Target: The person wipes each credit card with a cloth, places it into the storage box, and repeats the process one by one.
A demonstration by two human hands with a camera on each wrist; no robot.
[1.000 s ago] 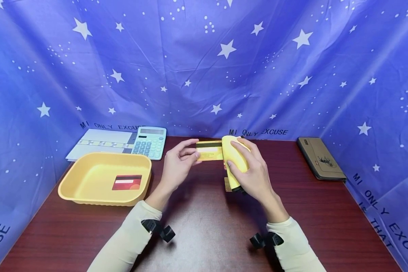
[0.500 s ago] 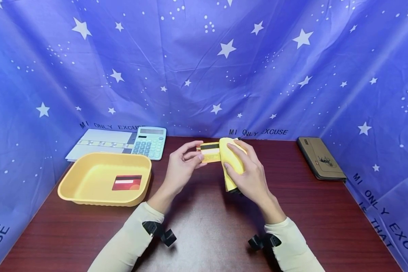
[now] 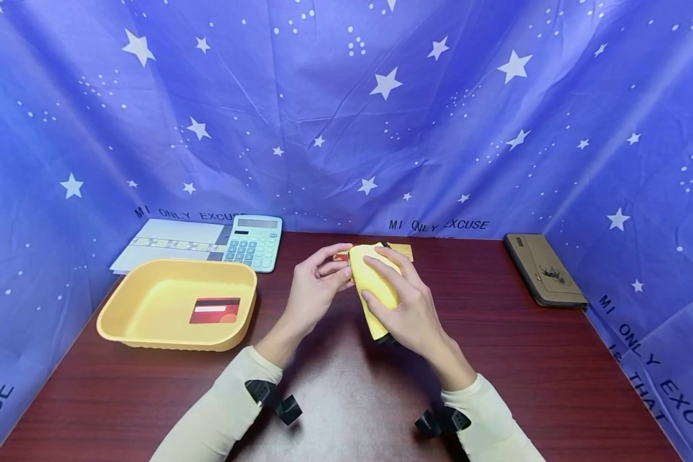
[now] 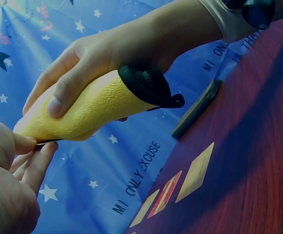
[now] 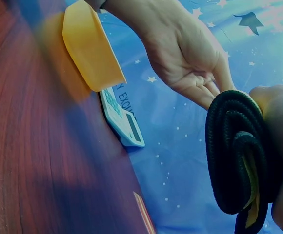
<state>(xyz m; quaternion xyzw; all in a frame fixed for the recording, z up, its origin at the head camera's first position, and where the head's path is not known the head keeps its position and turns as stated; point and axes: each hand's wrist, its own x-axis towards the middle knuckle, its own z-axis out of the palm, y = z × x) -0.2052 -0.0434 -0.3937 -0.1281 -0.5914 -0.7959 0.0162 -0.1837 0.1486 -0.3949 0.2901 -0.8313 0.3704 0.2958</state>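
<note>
My right hand [image 3: 407,305] grips a folded yellow wallet [image 3: 369,276] with black trim, holding it tilted above the middle of the table. In the right wrist view, the wallet's end [image 5: 232,146] shows several curled black layers. My left hand [image 3: 317,289] is at the wallet's left side, thumb and fingers pinching a bank card [image 4: 47,142]. Only a thin dark edge of this card shows in the left wrist view; the rest is hidden by the wallet. Beyond the wallet, a gold card [image 3: 405,251] and a red card [image 3: 341,256] lie on the table, partly covered.
To the left stands a yellow plastic basket [image 3: 150,337] with a red bank card [image 3: 215,310] inside. Behind it are a light blue calculator [image 3: 254,244] and a white box [image 3: 167,234]. A brown zip case [image 3: 545,269] lies at the right. Star-patterned blue cloth [image 3: 323,96] surrounds the table.
The card has gone into the wallet, from mostly showing to nearly hidden. The wallet and right hand have moved left and slightly nearer, uncovering the gold card behind. The left hand shifted slightly right.
</note>
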